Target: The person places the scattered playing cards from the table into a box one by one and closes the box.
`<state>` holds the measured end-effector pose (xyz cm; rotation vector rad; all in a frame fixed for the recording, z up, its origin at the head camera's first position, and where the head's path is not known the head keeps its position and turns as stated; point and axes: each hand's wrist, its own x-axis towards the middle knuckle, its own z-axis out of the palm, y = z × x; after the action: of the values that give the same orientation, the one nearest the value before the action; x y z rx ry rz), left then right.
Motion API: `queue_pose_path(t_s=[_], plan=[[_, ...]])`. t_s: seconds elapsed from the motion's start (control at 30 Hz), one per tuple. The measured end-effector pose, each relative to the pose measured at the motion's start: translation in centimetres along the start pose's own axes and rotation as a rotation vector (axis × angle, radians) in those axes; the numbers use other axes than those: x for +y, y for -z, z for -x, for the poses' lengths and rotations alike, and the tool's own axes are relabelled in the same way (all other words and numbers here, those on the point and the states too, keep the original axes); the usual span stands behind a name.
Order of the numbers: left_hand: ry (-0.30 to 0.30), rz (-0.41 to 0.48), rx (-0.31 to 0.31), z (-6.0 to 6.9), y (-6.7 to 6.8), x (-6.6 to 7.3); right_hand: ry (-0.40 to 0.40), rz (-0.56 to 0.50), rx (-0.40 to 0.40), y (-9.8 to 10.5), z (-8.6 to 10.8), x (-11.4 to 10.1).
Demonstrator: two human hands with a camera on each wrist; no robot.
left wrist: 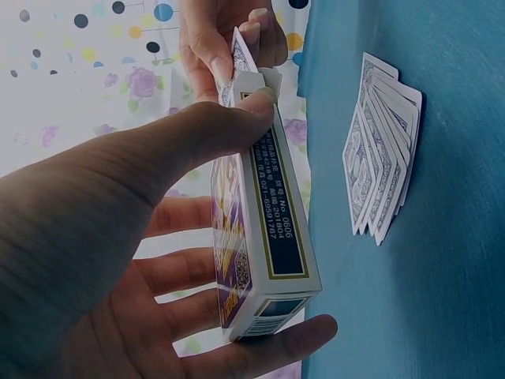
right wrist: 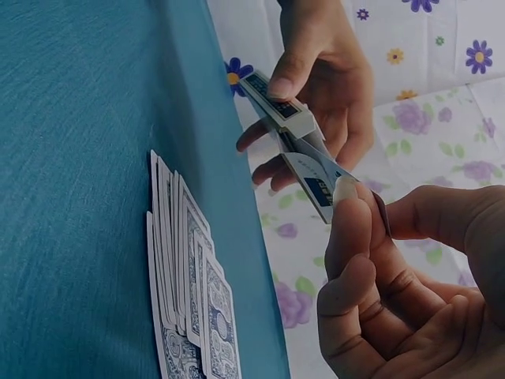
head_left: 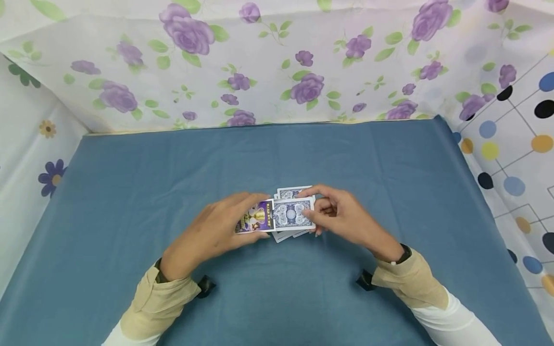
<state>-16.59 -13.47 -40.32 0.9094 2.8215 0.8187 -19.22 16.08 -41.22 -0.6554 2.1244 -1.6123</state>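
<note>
My left hand [head_left: 216, 228] grips a purple and white card box [head_left: 256, 216], thumb along one narrow side and fingers on the other. In the left wrist view the box [left wrist: 264, 213] is held above the table, its flap end toward my right hand [left wrist: 229, 39]. Between thumb and fingers my right hand [head_left: 346, 216] pinches a blue-backed card [head_left: 292, 214] at the open end of the box. How far the card sits inside cannot be told. Below lies a loose, uneven pile of blue-backed cards [left wrist: 379, 150] on the table, also in the right wrist view [right wrist: 193, 276].
A blue cloth [head_left: 281, 298] covers the table. Behind it hangs a white sheet with purple flowers [head_left: 259, 62], and a dotted sheet [head_left: 515, 182] stands at the right. Dark objects [head_left: 206, 286] [head_left: 365, 280] show beside both wrists.
</note>
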Motion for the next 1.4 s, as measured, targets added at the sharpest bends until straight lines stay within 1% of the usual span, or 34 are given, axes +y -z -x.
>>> queue_pose_path(t_s=[0.27, 0.77, 0.93, 1.03, 1.17, 1.4], plan=[[-0.036, -0.011, 0.008, 0.0, 0.0, 0.2, 0.009, 0.005, -0.005, -0.5, -0.1, -0.1], [-0.066, -0.035, 0.009, 0.0, -0.4, 0.7, 0.005, 0.020, -0.022, -1.2, 0.0, 0.1], [-0.088, -0.054, 0.026, 0.0, -0.5, 0.9, 0.003, 0.026, -0.025, -1.4, -0.1, 0.1], [-0.097, -0.060, 0.022, -0.1, -0.7, 1.0, 0.002, 0.031, -0.030, -1.5, 0.0, 0.2], [-0.104, -0.059, 0.018, -0.1, -0.8, 1.0, -0.011, 0.033, -0.037, -1.7, 0.0, 0.4], [-0.121, -0.049, 0.034, -0.1, -1.1, 1.0, -0.023, 0.039, -0.032, -1.9, 0.1, 0.5]])
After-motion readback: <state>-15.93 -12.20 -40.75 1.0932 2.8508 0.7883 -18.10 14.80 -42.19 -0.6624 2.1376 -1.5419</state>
